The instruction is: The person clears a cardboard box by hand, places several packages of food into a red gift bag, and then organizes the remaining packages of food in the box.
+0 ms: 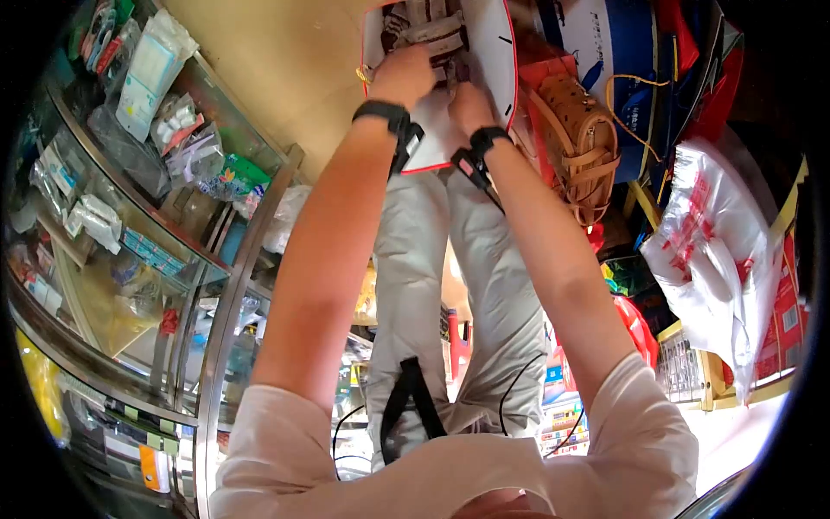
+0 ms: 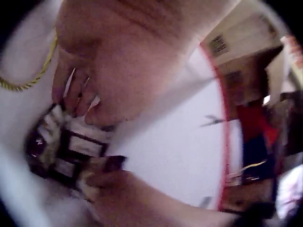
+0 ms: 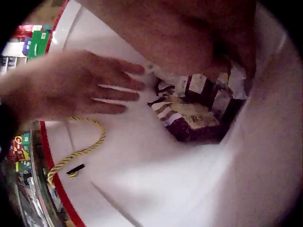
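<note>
A white paper bag (image 1: 497, 60) with red edges and a yellow cord handle (image 3: 90, 146) stands open before the person. Several small dark-brown and cream packets (image 3: 199, 118) lie at its bottom. The left hand (image 1: 405, 73) reaches over the bag; in the right wrist view its fingers (image 3: 118, 94) are spread and straight, close by the packets. Deeper in, the right hand (image 1: 471, 108) pinches a small brown-and-cream packet (image 2: 102, 165) among the others. Its fingertips are partly hidden by the hand itself in the right wrist view.
On the left runs a glass display case (image 1: 173, 259) full of packaged goods. A tan woven handbag (image 1: 584, 143) and blue bags (image 1: 627, 78) hang or stand on the right. White plastic bags (image 1: 713, 259) hang lower right. The bag stands just beyond the person's legs (image 1: 411, 285).
</note>
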`<action>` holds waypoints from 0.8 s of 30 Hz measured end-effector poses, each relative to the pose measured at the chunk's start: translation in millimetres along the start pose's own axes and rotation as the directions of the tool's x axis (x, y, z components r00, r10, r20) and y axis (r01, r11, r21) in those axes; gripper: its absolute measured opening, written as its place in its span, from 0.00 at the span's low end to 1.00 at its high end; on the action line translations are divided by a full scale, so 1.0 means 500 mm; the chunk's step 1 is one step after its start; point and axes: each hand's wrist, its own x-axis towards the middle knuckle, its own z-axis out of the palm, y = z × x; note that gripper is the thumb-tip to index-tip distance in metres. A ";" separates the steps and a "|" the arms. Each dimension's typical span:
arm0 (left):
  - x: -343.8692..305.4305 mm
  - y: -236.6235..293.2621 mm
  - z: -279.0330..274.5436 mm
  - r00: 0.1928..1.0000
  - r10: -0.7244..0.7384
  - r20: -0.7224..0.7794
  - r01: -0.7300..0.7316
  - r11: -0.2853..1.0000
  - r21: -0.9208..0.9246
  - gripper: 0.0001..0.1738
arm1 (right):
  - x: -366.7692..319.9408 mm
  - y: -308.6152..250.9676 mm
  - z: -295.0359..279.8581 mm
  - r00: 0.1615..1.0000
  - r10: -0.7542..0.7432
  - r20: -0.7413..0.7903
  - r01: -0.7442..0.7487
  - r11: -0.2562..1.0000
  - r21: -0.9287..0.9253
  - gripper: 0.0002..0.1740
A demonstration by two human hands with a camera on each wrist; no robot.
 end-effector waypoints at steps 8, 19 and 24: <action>0.165 -0.088 0.159 0.889 -0.427 -0.164 0.448 0.885 0.125 0.32 | -0.046 -0.004 0.021 0.942 -0.149 -0.300 0.175 0.983 0.061 0.16; 0.033 0.009 0.025 0.963 -0.175 -0.203 0.210 0.963 0.168 0.11 | -0.020 0.012 0.027 0.978 0.172 -0.117 -0.097 0.876 0.473 0.18; 0.018 0.052 -0.043 0.958 -0.167 -0.232 0.215 0.957 0.197 0.11 | -0.023 0.009 0.027 0.978 0.206 -0.029 -0.169 0.869 0.465 0.20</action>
